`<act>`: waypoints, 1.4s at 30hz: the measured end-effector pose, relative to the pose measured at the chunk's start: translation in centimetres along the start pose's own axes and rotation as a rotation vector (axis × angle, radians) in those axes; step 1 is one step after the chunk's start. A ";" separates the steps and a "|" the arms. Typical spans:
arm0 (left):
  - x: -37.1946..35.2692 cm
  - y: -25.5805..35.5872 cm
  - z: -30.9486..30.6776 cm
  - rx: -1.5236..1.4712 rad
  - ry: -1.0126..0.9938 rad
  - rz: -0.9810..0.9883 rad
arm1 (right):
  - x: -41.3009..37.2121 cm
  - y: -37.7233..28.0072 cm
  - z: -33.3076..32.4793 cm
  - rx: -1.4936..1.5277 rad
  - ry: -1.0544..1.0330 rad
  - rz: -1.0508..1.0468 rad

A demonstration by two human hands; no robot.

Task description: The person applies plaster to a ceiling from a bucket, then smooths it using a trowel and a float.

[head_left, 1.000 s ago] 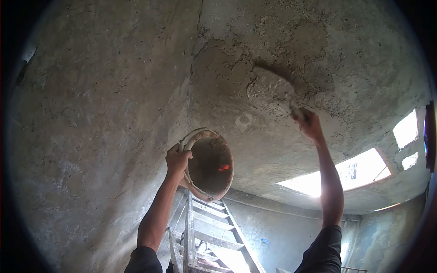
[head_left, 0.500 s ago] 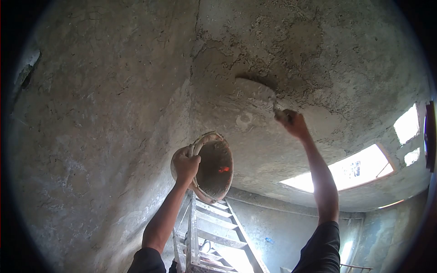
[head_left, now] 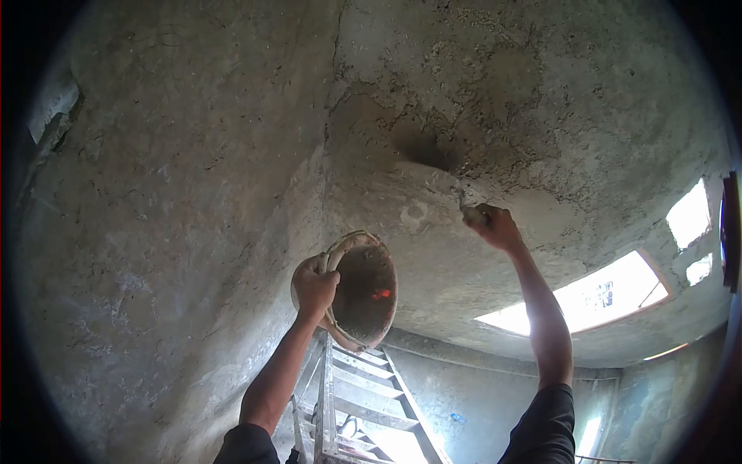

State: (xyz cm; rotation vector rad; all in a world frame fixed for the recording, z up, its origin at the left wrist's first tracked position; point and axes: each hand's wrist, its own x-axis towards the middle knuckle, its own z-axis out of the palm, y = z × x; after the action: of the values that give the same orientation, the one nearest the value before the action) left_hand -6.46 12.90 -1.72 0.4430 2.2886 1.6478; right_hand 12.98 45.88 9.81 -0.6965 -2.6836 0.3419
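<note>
Trowel (head_left: 461,199) lay flat against the ceiling (head_left: 556,108), having swept leftward over the last second and smeared its plaster thin. Right hand (head_left: 493,226) was clenched on its handle. Left hand (head_left: 313,288) gripped the pan (head_left: 367,290) rim, slightly lower, above the ladder (head_left: 348,390).

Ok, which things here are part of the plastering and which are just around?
In use: mortar pan in the left hand; trowel in the right hand, pressed to the damp ceiling patch.
Just around: ladder below; bright window opening.
</note>
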 end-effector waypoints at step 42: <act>-3.0 -1.3 0.0 0.050 -0.101 0.002 | -3.7 4.1 -1.1 -0.172 -0.026 0.202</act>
State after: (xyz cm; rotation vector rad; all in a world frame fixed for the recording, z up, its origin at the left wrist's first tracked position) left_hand -3.79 11.26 -2.83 0.5271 2.2603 1.5352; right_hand 18.20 47.62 8.56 -1.0256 -2.6950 0.1712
